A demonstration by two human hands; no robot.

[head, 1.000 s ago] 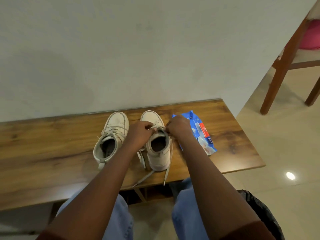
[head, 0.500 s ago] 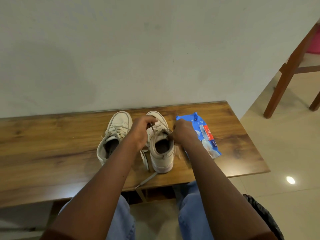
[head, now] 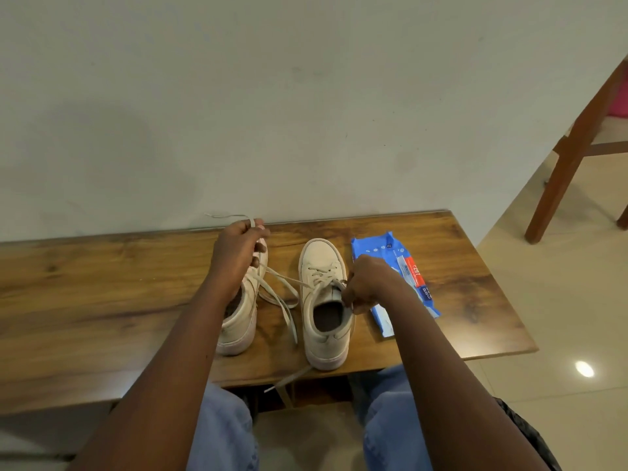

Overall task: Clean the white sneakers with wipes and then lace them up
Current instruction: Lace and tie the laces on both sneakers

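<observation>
Two white sneakers stand side by side on the wooden table (head: 102, 300), toes toward the wall. My left hand (head: 238, 253) is raised above the left sneaker (head: 239, 321) and pinches a white lace (head: 282, 282) pulled taut from the right sneaker (head: 323, 266). At that shoe's top eyelets on its right side, my right hand (head: 368, 283) grips the collar and lace end. Another lace end hangs over the table's front edge. The left sneaker's front is hidden by my left hand.
A blue pack of wipes (head: 404, 277) lies flat just right of the right sneaker, partly under my right wrist. The wall runs along the table's back edge. A wooden chair leg (head: 571, 158) stands on the tiled floor at the right.
My left hand has pulled the lace up and away to the left, from the right sneaker's tongue to above the left sneaker. My right hand stays at the right sneaker's collar.
</observation>
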